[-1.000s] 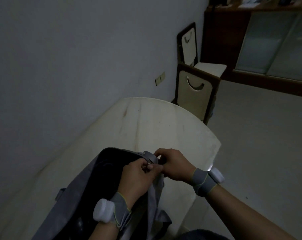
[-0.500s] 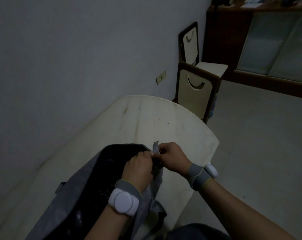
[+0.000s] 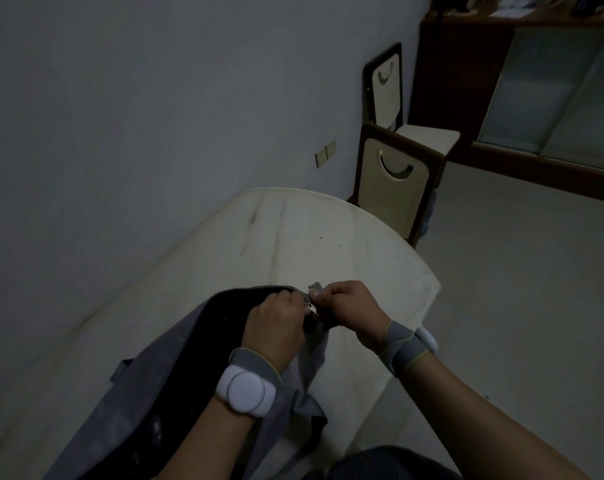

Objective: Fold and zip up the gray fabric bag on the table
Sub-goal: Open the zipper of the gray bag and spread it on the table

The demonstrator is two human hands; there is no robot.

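You are looking down at a pale, rounded counter (image 3: pixel 293 244) in a dim room, with your two hands meeting at its near end. The gray fabric bag (image 3: pixel 155 382) lies on the counter in front of you, stretching from the lower left of the view up toward the middle. Its mouth gapes open, and the dark lining shows inside.

Your left hand (image 3: pixel 276 327) reaches over the open bag, fingers curled and clutching the fabric at the far corner of the opening. Your right hand (image 3: pixel 349 306) comes in from the right, its fingers curled too, pinching a small gray tab of fabric at that same corner. The two hands almost touch. Between them hangs a small metal zipper pull (image 3: pixel 312 309); the light is poor, so it is hard to say which fingers, if any, touch it.

Each wrist wears a gray band carrying a round white device: the left wrist device (image 3: pixel 246 391) faces up, and the right wrist device (image 3: pixel 427 339) sits on the outer side of the arm.

Beyond the counter, against the gray wall, stands a chair (image 3: pixel 394 188) with a pale panel and a curved cut-out handle. A dark wooden cabinet (image 3: pixel 466 81) with frosted doors fills the upper right. A wall socket (image 3: pixel 325 153) sits low on the wall.
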